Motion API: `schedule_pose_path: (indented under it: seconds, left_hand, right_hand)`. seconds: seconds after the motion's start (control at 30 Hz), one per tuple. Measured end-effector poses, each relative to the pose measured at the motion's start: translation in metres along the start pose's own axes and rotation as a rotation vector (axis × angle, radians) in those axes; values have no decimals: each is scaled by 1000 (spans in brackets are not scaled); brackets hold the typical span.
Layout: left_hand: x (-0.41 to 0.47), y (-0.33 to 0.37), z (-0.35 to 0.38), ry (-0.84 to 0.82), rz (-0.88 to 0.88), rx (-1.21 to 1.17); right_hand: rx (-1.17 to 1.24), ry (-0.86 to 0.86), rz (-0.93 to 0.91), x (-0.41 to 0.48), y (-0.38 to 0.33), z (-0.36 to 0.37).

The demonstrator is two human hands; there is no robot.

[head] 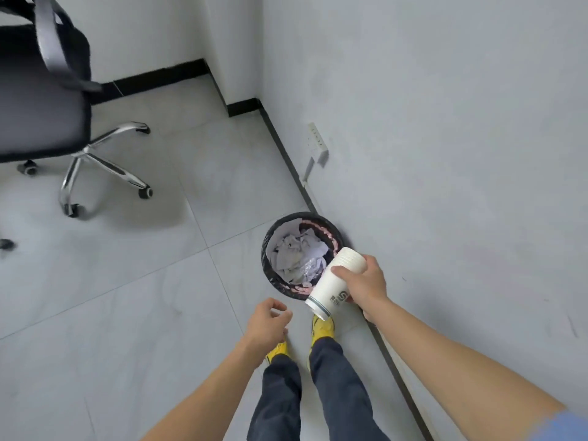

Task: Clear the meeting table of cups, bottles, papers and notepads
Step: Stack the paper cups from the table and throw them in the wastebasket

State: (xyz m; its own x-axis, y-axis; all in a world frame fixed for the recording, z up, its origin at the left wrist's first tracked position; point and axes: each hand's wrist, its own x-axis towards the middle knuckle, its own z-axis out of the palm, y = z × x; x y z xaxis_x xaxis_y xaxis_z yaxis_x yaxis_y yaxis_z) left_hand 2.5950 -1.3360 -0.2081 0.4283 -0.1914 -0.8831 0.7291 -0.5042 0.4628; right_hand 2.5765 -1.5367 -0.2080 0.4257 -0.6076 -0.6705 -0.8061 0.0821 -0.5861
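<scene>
The right hand [366, 283] grips the stack of paper cups [334, 283], long axis tilted toward eleven o'clock over the waste bin [269, 237], while the left hand [267, 319] hangs loosely curled, empty.

Matt white paper cups [334, 284], crumpled paper [297, 253] in a glossy black plastic-lined bin [270, 240], chrome chair base [95, 154].
</scene>
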Motion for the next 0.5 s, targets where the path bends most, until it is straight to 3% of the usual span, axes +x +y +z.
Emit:
schedule_pose_path:
  seconds: [0.33,0.5]
  left_hand:
    - [264,-50,-10,250,61,487]
    - [347,-90,18,319,151,510]
  right_hand:
    - [-233,51,19,253,102,135]
    - [-366,17,33,337,172,187]
